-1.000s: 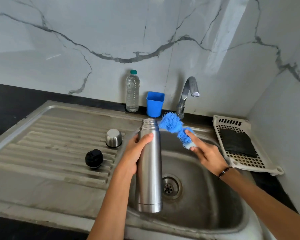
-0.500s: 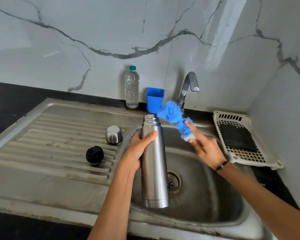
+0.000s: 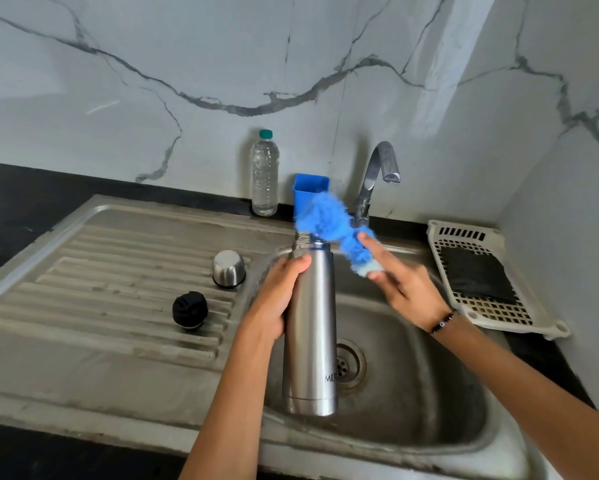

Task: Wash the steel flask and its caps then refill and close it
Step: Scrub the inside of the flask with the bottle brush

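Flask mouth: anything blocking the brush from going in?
Nothing visible. The flask, gripped by the left hand, is uncapped; the steel cap and black stopper sit on the drainboard. The brush, in the right hand, is at the mouth.

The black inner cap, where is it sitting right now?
In the head view the black inner cap sits on the ribbed draining board left of the sink basin, just in front of and left of the steel cap.

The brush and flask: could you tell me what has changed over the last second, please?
The right hand has brought the brush left, its head now at the flask mouth. The left hand still grips the flask over the sink. Both caps stayed put.
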`<state>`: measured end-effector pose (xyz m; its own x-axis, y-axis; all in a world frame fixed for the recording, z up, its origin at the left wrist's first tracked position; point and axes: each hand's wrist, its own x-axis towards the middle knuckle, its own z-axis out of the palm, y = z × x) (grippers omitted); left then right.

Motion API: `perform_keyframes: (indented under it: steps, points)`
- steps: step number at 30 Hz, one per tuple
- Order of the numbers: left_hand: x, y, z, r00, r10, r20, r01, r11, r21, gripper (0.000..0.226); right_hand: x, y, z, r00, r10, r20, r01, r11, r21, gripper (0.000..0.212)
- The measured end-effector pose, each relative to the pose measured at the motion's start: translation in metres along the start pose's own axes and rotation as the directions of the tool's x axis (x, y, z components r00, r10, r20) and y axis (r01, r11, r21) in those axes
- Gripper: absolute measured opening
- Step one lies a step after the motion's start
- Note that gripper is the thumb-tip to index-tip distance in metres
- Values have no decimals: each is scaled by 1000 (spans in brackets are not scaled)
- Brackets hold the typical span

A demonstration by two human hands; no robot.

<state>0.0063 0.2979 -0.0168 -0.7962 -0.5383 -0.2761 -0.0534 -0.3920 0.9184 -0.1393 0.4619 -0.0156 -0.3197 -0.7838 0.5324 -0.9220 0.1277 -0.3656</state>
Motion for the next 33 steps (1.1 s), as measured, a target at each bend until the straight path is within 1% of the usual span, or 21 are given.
perform_keyframes:
  steps: [2, 3, 5, 7, 8, 11, 13, 15, 17, 18, 20, 22, 23, 25, 26, 27, 28, 29, 30, 31, 33]
  points:
    - [-2, -2, 4, 999, -1, 49, 2, 1000, -25, 47, 7, -5, 5, 995, -90, 42, 92, 995, -44, 51]
    - [-3, -3, 4, 998, 0, 60, 2, 999, -46, 56, 3, -2, 9, 994, -98, 48, 100, 994, -45, 53]
    - [-3, -5, 0, 997, 18, 72, -14, 998, -60, 77, -11, 10, 16, 998, -54, 33, 54, 999, 8, 58]
    - [-3, -8, -3, 994, 43, 99, -37, 998, -53, 95, -23, 21, 18, 1000, 6, 11, -7, 999, 39, 56]
    - [-3, -9, -4, 993, 49, 103, -43, 997, -62, 96, -24, 23, 16, 999, 34, -7, -33, 998, 57, 52]
    - [0, -9, -1, 998, 58, 39, -54, 994, -98, 75, -12, 13, 6, 997, 56, -60, -51, 995, 83, 48]
    - [4, -8, 1, 997, 74, 10, -73, 993, -98, 62, 3, 5, 1, 1000, -3, -30, 5, 998, 61, 49]
    - [5, -7, 2, 996, 94, 6, -93, 993, -73, 41, 9, 1, 3, 996, -83, 40, 84, 996, -14, 49]
    - [5, -5, -1, 997, 75, -5, -75, 995, -59, 25, 3, 7, 9, 993, -100, 63, 103, 994, -41, 49]
    - [5, -4, -4, 998, 61, -4, -61, 997, -51, 29, -3, 11, 12, 996, -70, 55, 71, 997, -11, 50]
    - [4, -4, -8, 999, 49, -8, -49, 996, -69, 48, -11, 19, 13, 999, -25, 33, 24, 999, 25, 49]
    - [5, -5, -10, 1000, 15, -9, -16, 996, -87, 56, -9, 16, 8, 1000, -20, -3, 20, 1000, 13, 48]
    - [5, -5, -10, 1000, 11, -5, -12, 998, -65, 50, -3, 11, 5, 999, -31, -22, 31, 1000, 6, 49]
    - [5, -5, -7, 1000, 23, 16, -22, 1000, -17, 25, 11, 3, 2, 996, -93, -17, 93, 996, -14, 47]
    - [4, -6, -5, 999, 28, 24, -28, 1000, -2, 23, 17, 0, 3, 991, -137, 11, 137, 990, -42, 46]
    - [3, -5, -4, 999, 37, 34, -37, 999, 8, 32, 19, -1, 5, 985, -167, 40, 169, 983, -75, 46]
    - [3, -4, -4, 998, 52, 45, -53, 999, 7, 48, 17, 1, 9, 984, -167, 59, 172, 981, -93, 47]
    - [1, -3, -5, 996, 63, 55, -64, 998, 1, 64, 10, 6, 12, 988, -138, 63, 143, 986, -84, 48]
    - [0, -2, -7, 996, 66, 58, -65, 998, -10, 75, 0, 13, 14, 994, -97, 56, 100, 994, -54, 49]
    - [-1, -1, -9, 997, 58, 47, -57, 998, -29, 79, -11, 20, 15, 998, -51, 44, 52, 998, -20, 49]
    - [0, 0, -12, 999, 45, 23, -43, 997, -58, 72, -26, 28, 11, 1000, 15, 19, -15, 1000, 14, 49]
